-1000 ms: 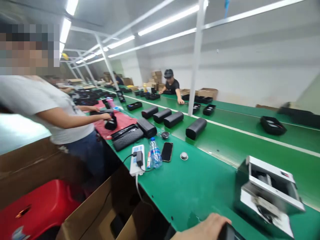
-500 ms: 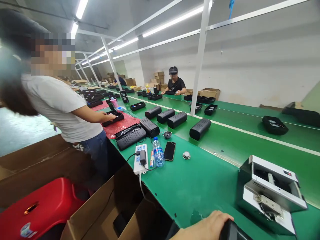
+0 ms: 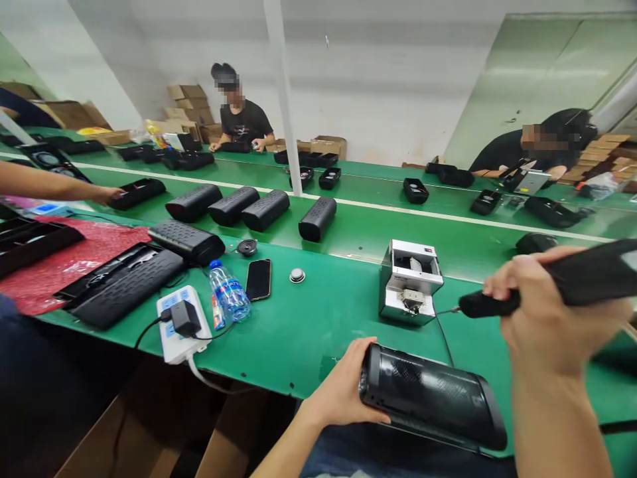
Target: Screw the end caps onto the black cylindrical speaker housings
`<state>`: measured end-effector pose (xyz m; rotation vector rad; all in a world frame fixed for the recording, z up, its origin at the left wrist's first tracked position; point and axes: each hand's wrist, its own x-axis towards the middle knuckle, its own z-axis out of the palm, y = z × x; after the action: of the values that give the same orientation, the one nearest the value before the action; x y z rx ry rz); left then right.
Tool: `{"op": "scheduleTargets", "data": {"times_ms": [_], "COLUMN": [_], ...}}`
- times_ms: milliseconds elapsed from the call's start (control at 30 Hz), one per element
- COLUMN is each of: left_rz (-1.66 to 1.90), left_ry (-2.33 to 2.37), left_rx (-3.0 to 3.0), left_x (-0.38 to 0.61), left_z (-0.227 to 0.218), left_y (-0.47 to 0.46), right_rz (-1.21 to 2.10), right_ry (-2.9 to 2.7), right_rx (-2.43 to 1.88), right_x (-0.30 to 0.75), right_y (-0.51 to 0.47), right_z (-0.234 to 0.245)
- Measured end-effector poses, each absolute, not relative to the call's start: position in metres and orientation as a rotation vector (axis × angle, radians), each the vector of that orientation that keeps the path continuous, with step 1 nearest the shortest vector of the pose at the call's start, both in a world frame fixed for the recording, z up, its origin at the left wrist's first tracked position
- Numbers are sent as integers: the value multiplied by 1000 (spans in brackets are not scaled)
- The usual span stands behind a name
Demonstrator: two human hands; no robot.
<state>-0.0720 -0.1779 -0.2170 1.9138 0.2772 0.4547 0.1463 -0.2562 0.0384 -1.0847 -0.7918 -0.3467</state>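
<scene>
My left hand (image 3: 343, 385) is closed on one end of a black speaker (image 3: 428, 392) with a shiny grille, held at the table's front edge. In my right hand (image 3: 537, 312) is a black electric screwdriver (image 3: 592, 272), partly cut off by the right edge of the view. Its thin bit points left, and the tip is close to the lower right side of a silver and black screw feeder (image 3: 411, 282); whether they touch I cannot tell. The feeder stands on the green table (image 3: 323, 318) beyond the speaker.
To the left lie a phone (image 3: 259, 279), a water bottle (image 3: 229, 292), a white power strip (image 3: 183, 325) and a round silver part (image 3: 297, 275). Several black speaker housings (image 3: 318, 219) line the belt. A co-worker's arm (image 3: 54, 182) reaches in from the left; two people sit opposite.
The view has swung right and down. My left hand and the speaker have come more fully into view, and my right hand with the electric screwdriver now shows.
</scene>
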Motion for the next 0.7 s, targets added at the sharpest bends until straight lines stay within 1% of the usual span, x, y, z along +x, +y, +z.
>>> {"op": "scheduleTargets", "data": {"times_ms": [167,333,500,700], "left_rz": [454,429,386,349], "left_ry": [286,301,317,395], "left_rx": [1909,1896,1886,1878], "left_x": [-71,-71,-71,-68], "left_z": [-213,-212,-218,-221], "left_y": [-179,-179,-179,-179], "right_rz": [-353,-271,-234,32], "right_ry": [-889,-849,-839,-1056], "right_rx": [-1126,-1238,-1220,-1235], "right_x": [150,158,167,170], "right_y": [-221,-209,-203,-193], "right_z": [24,18,17,12]}}
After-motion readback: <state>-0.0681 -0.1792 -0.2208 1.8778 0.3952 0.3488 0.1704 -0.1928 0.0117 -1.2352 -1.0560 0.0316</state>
